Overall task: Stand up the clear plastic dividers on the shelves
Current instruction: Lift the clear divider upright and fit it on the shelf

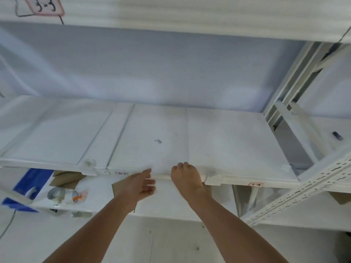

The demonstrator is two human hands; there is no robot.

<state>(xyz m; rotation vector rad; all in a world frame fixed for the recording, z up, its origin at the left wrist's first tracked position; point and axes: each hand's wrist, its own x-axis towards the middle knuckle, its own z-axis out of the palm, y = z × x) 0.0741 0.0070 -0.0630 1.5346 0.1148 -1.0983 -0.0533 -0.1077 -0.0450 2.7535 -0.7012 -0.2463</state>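
Observation:
A clear plastic divider (pixel 159 130) lies flat on the white middle shelf (pixel 57 133), its seams showing as faint lines running front to back. Another flat clear sheet (pixel 237 141) lies to its right. My right hand (pixel 187 177) is at the shelf's front lip, fingers curled over the front edge of the flat divider. My left hand (pixel 141 184) is just left of it, thumb on top of that same edge and fingers curled beneath. How tightly either hand grips is hard to see.
The shelf above carries a "3-3" label (pixel 44 5). Small labels (pixel 121 173) (pixel 255 184) mark the front lip. On the lower shelf lie tape rolls (pixel 55 194), cardboard (pixel 66 179) and a blue object (pixel 32 179). A perforated metal upright (pixel 296 194) stands at the right.

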